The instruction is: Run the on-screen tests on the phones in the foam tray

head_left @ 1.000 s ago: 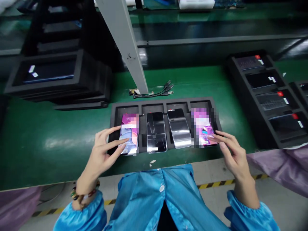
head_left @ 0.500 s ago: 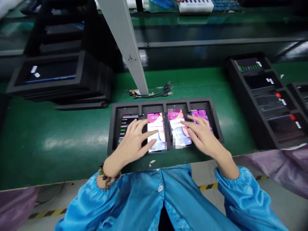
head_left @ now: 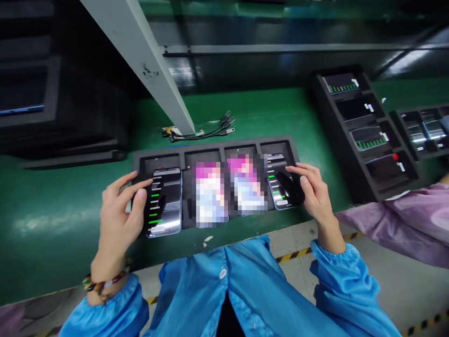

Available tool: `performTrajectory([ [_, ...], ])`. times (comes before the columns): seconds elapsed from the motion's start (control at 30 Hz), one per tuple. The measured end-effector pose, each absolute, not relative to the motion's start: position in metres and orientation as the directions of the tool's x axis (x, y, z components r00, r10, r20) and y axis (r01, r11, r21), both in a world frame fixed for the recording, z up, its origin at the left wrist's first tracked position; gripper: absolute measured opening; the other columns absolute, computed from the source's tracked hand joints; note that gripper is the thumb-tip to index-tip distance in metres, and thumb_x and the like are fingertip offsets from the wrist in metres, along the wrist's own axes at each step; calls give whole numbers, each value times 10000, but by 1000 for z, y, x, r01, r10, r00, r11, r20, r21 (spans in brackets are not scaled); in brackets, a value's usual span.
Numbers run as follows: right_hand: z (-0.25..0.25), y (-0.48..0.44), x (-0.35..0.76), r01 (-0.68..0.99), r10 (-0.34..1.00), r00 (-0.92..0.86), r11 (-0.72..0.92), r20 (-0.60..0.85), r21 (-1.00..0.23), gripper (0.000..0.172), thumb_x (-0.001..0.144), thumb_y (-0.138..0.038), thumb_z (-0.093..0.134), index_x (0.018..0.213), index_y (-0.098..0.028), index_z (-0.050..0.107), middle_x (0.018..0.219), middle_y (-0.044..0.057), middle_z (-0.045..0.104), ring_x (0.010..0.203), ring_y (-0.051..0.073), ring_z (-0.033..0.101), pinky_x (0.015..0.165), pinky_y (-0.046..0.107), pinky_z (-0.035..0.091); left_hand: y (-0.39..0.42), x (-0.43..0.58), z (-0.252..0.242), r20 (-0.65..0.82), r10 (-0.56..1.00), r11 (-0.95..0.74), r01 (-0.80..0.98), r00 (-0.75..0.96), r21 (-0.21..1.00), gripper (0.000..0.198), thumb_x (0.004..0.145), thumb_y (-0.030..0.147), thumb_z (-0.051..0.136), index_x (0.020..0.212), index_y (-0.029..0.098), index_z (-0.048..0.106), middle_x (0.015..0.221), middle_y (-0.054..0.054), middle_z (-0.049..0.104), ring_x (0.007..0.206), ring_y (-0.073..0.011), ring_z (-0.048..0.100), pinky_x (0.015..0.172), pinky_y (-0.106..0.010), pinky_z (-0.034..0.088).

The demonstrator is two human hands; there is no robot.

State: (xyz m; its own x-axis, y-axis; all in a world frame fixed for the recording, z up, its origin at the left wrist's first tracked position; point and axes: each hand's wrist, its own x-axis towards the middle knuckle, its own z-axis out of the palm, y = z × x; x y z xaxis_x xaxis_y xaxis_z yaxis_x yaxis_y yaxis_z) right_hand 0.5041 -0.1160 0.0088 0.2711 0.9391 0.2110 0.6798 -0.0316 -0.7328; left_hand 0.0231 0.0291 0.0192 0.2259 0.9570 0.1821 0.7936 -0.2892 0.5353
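A black foam tray with phone compartments lies before me on the bench. In its left compartment, a phone shows a dark list with green lines, its lower end over the tray's near edge. My left hand is beside that phone, fingers apart, index fingertip at its upper left edge. A similar dark list lights the rightmost phone. My right hand has its fingers extended over that phone's right side; contact is unclear. Between them lie two bright phones, a left one and a right one, their screens blurred out.
Black cables lie behind the tray by a grey metal post. Stacked black trays stand at left. Another tray of phones stands at right, with a further tray beyond it. A co-worker's pinkish sleeve reaches in at right.
My hands have moved apart, from over the middle phones to the outer ones. The rightmost phone's screen has gone from purple to a dark list. The view has shifted rightward.
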Motion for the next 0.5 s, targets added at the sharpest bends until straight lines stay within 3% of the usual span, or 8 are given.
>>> performTrajectory([
  [0.07, 9, -113, 503, 682, 944, 251, -17, 212, -731, 396, 1158, -435, 463, 1393, -332, 765, 1376, 67, 787, 1468, 320, 605, 1275, 618, 469, 25, 28, 22, 224, 935, -352, 782, 273, 515, 330, 1115, 404, 552, 1229, 220, 801, 1557, -128, 649, 1470, -365, 581, 1269, -623, 440],
  [0.17, 10, -110, 504, 686, 952, 225, -3, 208, -727, 400, 1159, -428, 461, 1412, -335, 755, 1360, 64, 797, 1470, 322, 605, 1284, 634, 466, 17, 42, 30, 265, 828, -558, 690, 494, 461, 225, 1058, 331, 655, 1176, 262, 835, 1583, -109, 634, 1453, -380, 581, 1269, -654, 408],
  [0.3, 10, -109, 505, 684, 950, 230, -3, 212, -730, 401, 1160, -431, 457, 1410, -331, 753, 1356, 66, 795, 1463, 324, 611, 1281, 645, 471, 9, 70, 37, 185, 641, -721, 502, 745, 477, 250, 1009, 311, 721, 1223, 340, 848, 1640, -88, 582, 1467, -376, 553, 1278, -655, 383],
  [0.5, 8, -115, 503, 684, 958, 204, 7, 201, -729, 389, 1164, -402, 467, 1428, -339, 746, 1364, 47, 803, 1460, 319, 600, 1262, 633, 474, 12, 94, 35, 120, 643, -712, 533, 757, 457, 291, 1042, 375, 674, 1275, 317, 838, 1608, -117, 602, 1447, -373, 545, 1283, -682, 345],
])
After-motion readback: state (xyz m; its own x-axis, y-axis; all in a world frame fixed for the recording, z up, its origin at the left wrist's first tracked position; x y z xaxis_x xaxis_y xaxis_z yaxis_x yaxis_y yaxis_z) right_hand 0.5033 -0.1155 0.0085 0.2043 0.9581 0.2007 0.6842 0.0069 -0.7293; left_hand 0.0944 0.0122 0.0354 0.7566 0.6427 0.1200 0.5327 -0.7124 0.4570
